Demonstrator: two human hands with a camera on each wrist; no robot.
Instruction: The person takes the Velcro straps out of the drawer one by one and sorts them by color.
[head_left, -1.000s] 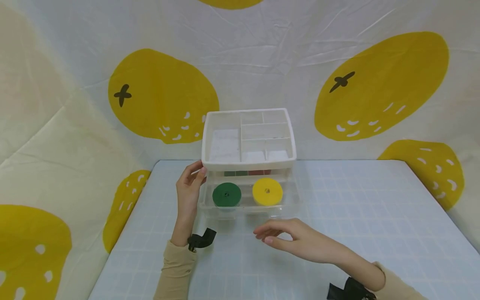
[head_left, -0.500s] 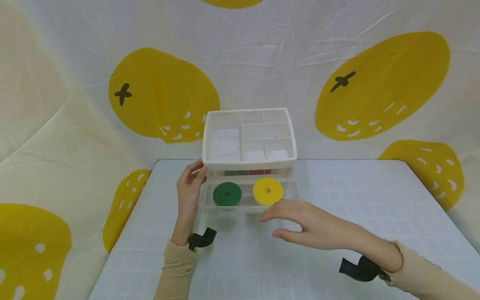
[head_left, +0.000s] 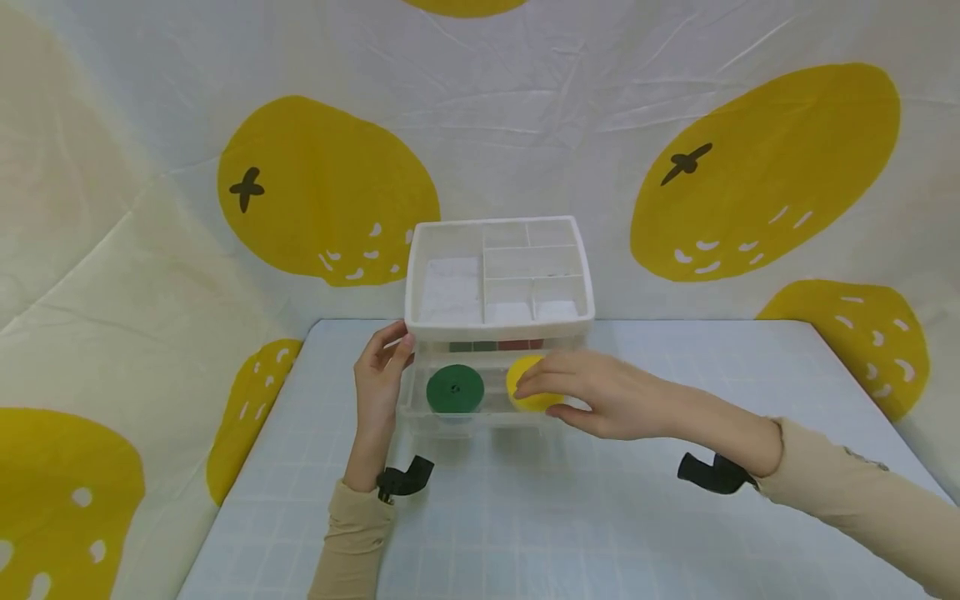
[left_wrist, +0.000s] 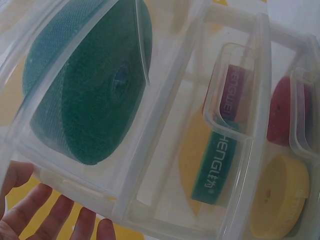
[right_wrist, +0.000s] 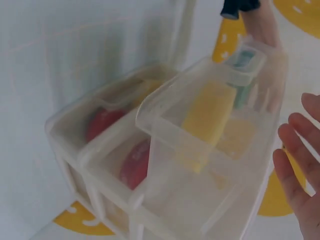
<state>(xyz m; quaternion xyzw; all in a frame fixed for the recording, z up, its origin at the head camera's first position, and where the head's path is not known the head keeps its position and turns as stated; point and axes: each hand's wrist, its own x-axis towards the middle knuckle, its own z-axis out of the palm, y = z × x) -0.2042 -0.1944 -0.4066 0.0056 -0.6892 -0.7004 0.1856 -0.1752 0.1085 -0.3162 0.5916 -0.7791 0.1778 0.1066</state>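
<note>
A small storage organizer with a white compartment tray [head_left: 500, 332] on top has one clear drawer [head_left: 491, 422] pulled out. In that drawer lie a green tape roll [head_left: 455, 389] and a yellow tape roll [head_left: 536, 402], each with a small centre hole. My left hand [head_left: 378, 379] rests its fingertips on the organizer's left side; in the left wrist view its fingers [left_wrist: 60, 210] are spread along the clear wall. Over the yellow roll reaches my right hand [head_left: 607, 396], its fingers partly covering it in the head view. Those fingers [right_wrist: 295, 140] look extended and apart in the right wrist view.
Other clear drawers below show a red roll [left_wrist: 282, 110] and a yellow roll [left_wrist: 280, 200]. Green and red labelled pieces show behind another clear front. A pale checked cloth [head_left: 480, 533] covers the table, with a fruit-print curtain [head_left: 525, 125] behind.
My right hand has moved forward from in front of the drawer to over the yellow tape roll. The left hand has stayed at the organizer's side.
</note>
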